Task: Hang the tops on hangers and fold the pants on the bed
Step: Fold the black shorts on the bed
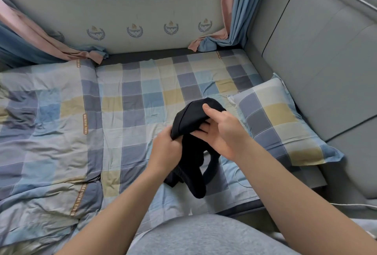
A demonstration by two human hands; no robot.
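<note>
Both hands hold black garment (189,120) above bed (130,99). Left hand (167,146) pinches near edge, right hand (222,130) grips far side (thumb on top). Rest hangs down toward body.

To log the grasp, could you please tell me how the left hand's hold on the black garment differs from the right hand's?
The left hand grips a bunched edge of the black garment in curled fingers; the right hand pinches it, thumb on top, fingers underneath. The left hand is lower and nearer the person; the right hand is higher, nearer the pillow. Both hold the one garment over the bed.
</note>
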